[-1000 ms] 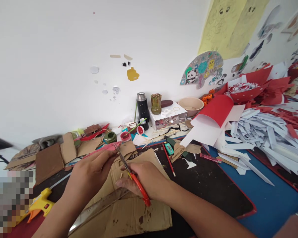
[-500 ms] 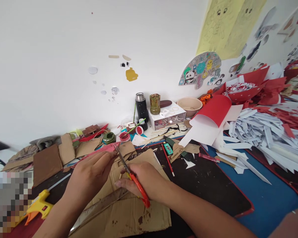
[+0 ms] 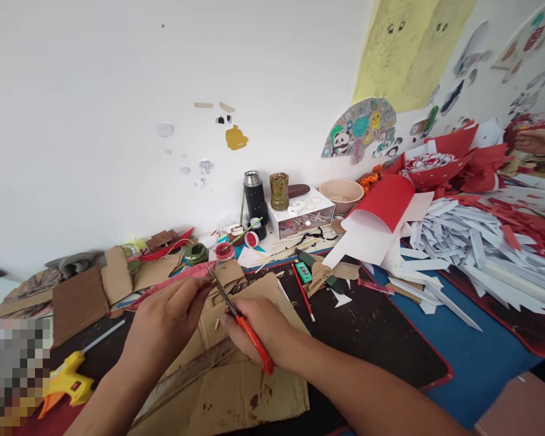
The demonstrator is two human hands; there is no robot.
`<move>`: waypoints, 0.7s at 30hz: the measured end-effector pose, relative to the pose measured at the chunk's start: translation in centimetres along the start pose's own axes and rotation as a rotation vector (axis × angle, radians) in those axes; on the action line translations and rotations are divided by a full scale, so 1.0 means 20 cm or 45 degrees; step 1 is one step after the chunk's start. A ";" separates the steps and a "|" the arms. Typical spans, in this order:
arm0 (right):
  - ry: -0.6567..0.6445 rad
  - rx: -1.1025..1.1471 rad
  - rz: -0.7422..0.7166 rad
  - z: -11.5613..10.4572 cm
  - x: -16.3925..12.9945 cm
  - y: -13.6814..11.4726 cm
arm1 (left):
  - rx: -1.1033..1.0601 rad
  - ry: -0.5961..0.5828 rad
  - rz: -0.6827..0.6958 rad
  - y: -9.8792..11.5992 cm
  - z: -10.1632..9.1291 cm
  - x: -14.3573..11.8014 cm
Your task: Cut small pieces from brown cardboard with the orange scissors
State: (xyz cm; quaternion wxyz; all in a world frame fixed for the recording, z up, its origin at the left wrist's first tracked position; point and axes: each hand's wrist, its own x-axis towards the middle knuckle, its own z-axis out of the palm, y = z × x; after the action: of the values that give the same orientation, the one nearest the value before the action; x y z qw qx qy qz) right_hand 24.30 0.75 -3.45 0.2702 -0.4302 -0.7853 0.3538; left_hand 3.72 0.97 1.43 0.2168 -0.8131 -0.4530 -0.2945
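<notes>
The right hand (image 3: 266,327) is gripping orange-handled scissors (image 3: 240,318), blades pointing up-left toward the left hand (image 3: 170,318), which is pinching something too small to tell. Both are hovering over a stained cardboard sheet (image 3: 236,393); a yellow glue gun (image 3: 66,381) is lying nearby.

Two bare hands and forearms, nothing worn

The left hand (image 3: 170,315) and the right hand (image 3: 261,327) were uncovered, with no gloves, rings or watch to be seen on either; both forearms ran bare down to the lower edge of the view, no sleeve or cuff showing along them. The fingernails that showed were short and plain. The knuckles and finger joints stood out clearly on both hands. No bracelet, band or marking appeared at either wrist
</notes>
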 end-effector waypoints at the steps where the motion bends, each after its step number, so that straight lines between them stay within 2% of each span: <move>1: -0.001 0.009 -0.002 -0.01 0.00 0.00 | -0.003 -0.003 -0.018 0.00 0.00 0.00; 9: -0.020 0.073 -0.016 -0.04 0.01 0.01 | 0.015 -0.086 -0.126 0.01 0.03 0.00; 16: -0.046 0.076 -0.005 -0.06 0.01 -0.01 | -0.081 -0.158 -0.212 0.00 0.03 -0.01; 21: -0.058 0.112 0.001 -0.06 0.00 -0.02 | -0.065 -0.127 -0.157 0.00 0.03 -0.01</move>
State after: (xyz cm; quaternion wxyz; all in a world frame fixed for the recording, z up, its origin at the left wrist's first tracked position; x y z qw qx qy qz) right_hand 25.07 1.01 -2.39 0.2706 -0.4101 -0.7748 0.3978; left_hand 3.78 1.24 0.82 0.1547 -0.8026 -0.5048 -0.2777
